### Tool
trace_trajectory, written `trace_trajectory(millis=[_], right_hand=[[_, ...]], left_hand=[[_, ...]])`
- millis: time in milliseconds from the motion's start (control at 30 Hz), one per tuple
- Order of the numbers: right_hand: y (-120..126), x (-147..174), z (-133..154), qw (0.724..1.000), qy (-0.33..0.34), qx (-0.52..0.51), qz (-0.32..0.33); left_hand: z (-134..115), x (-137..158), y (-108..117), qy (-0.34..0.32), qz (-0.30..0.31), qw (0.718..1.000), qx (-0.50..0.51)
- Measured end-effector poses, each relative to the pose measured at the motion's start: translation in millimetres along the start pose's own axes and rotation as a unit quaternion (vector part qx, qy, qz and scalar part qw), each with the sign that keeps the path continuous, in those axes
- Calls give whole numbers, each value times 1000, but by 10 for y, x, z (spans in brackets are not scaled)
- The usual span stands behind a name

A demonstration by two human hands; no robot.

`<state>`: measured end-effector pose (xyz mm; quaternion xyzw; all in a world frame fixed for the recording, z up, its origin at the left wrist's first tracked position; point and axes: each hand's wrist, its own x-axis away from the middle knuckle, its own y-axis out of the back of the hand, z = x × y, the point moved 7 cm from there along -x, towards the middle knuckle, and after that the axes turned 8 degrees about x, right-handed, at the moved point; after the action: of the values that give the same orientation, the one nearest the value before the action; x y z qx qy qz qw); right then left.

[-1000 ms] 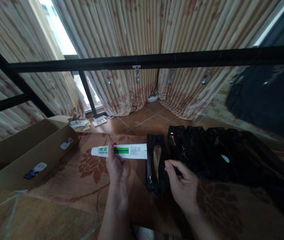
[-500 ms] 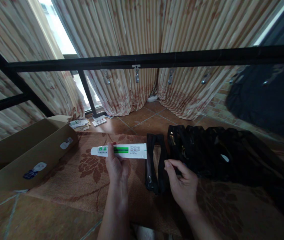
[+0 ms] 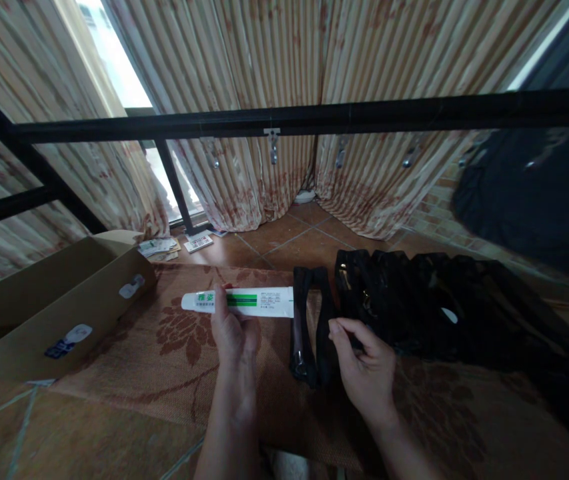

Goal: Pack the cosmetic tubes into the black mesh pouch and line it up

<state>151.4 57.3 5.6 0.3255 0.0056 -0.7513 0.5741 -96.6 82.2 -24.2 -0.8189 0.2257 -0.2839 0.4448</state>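
My left hand [image 3: 235, 330] is closed around a white tube with green print, like a toothpaste tube [image 3: 271, 301], held level with its flat end to the right. That end meets the edge of a small black pouch [image 3: 301, 333] whose opening gapes toward me. At the pouch's right side my right hand [image 3: 367, 363] is closed, thumb and forefinger pinched on its black rim. Just how much of the rim is between the fingertips is hard to see in the dark.
A row of black pouches [image 3: 414, 307] lies to the right on a brown patterned mat [image 3: 174, 373]. To the left stands an open cardboard box [image 3: 99, 320]. Papers [image 3: 159, 248] lie on the tiled floor, and a dark metal rail [image 3: 304, 121] crosses before the curtains [image 3: 244, 60].
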Motion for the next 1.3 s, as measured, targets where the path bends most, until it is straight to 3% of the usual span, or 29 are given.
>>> trace_trajectory(millis=[1300], right_hand=[[0,6,-13,1000,-4,-8,-4]], left_hand=[[17,14,-10,14,-3,1000,11]])
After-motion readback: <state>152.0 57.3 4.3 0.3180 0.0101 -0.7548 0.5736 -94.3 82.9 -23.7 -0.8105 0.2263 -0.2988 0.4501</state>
